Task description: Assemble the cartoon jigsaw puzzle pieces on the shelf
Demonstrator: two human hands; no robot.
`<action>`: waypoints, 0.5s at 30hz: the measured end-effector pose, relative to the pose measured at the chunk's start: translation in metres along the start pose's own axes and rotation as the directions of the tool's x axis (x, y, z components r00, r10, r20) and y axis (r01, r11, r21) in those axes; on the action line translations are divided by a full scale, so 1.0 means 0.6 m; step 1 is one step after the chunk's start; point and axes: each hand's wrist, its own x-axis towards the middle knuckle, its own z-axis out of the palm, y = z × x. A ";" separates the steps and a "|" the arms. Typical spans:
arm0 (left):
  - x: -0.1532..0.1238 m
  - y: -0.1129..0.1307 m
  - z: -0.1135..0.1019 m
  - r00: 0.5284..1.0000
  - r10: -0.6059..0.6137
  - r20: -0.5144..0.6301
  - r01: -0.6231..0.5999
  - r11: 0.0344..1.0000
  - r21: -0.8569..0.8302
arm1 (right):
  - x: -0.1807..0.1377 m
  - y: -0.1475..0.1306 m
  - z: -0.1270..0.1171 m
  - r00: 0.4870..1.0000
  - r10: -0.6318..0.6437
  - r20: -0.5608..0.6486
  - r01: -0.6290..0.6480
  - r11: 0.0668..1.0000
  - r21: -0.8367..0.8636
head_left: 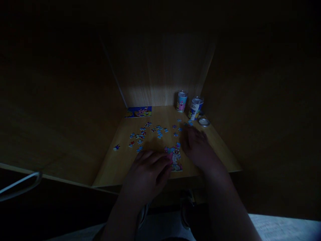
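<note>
A partly joined jigsaw puzzle (176,156) with pink and blue artwork lies near the front edge of the wooden surface. My left hand (150,165) rests over its left side, fingers slightly bent and apart, fingertips at the pink part. Right of the puzzle is my right hand (197,144), low over the wood; its fingertips are dark and blurred, so what they touch cannot be made out. Just beyond them lie blue puzzle pieces (190,123). More loose pieces (159,130) are scattered across the middle, and others (141,135) lie to the left.
At the back right stand two clear-lidded cartoon canisters (181,102), (195,108) beside a round metal-rimmed lid (204,122). A finished-looking cartoon picture strip (138,111) lies at the back left. Wooden panels (160,73) enclose the dim surface on the back and sides.
</note>
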 end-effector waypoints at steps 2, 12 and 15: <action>0.000 0.001 -0.001 1.000 0.004 0.000 -0.004 1.000 0.002 | 0.009 0.014 -0.005 0.998 -0.048 0.038 0.046 0.998 0.032; 0.000 0.000 0.001 1.000 0.012 -0.026 -0.012 1.000 0.011 | 0.022 0.026 -0.018 1.000 -0.025 -0.001 0.024 0.997 -0.076; -0.001 0.000 0.001 1.000 0.012 -0.021 -0.012 1.000 0.020 | 0.025 0.023 -0.024 0.999 -0.005 -0.049 0.001 0.996 -0.086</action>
